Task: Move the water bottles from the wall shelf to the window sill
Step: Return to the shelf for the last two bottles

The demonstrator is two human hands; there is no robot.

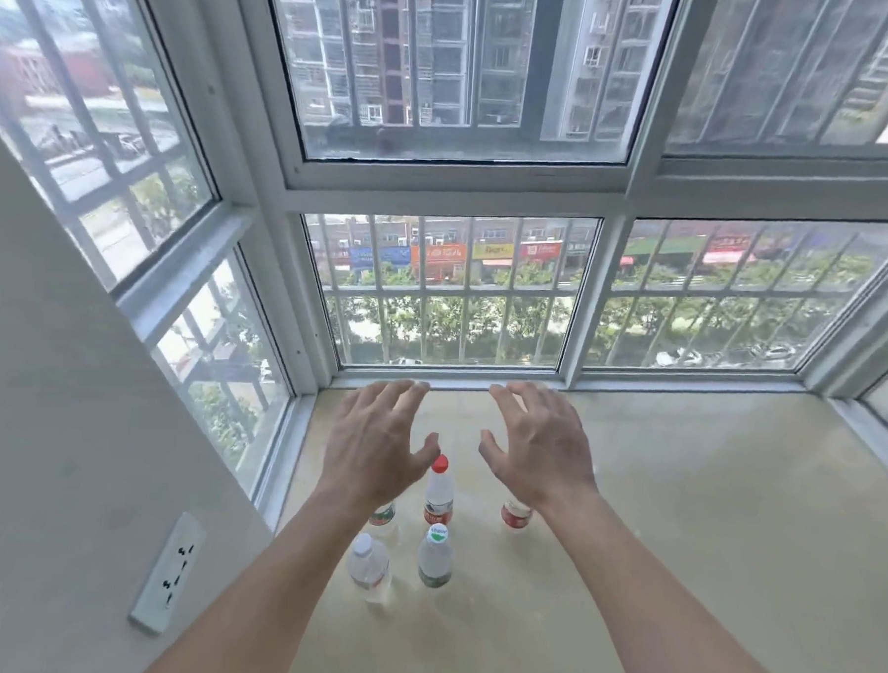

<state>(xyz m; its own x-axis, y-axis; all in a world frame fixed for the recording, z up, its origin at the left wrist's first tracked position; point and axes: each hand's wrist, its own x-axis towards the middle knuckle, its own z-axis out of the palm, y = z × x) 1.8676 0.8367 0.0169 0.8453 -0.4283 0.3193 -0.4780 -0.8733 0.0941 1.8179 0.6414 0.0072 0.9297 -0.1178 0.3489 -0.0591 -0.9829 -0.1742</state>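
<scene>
- Five water bottles are seen upright on the window sill (679,528), grouped toward its left edge, apart from the glass.
- Red-capped bottle (439,490) is placed at the middle of the group, farthest toward the window of those fully visible.
- Green-capped bottle (435,554) is set just nearer than it, close beside but contact cannot be told.
- White-capped bottle (369,566) is set left of the green-capped one, nearest the left edge.
- Green-labelled bottle (384,514) is mostly hidden under the left forearm; only the label and lower body are seen.
- Red-labelled bottle (516,515) is partly hidden under the right wrist, standing apart on the right of the group.
- Left hand (374,446) is held above the bottles, fingers spread, nothing grasped.
- Right hand (539,449) is likewise held open over the sill, fingers curled loosely, nothing grasped.
- Barred windows (449,290) enclose the sill at the far edge and both sides.
- A wall socket (168,574) is mounted on the wall at left.
</scene>
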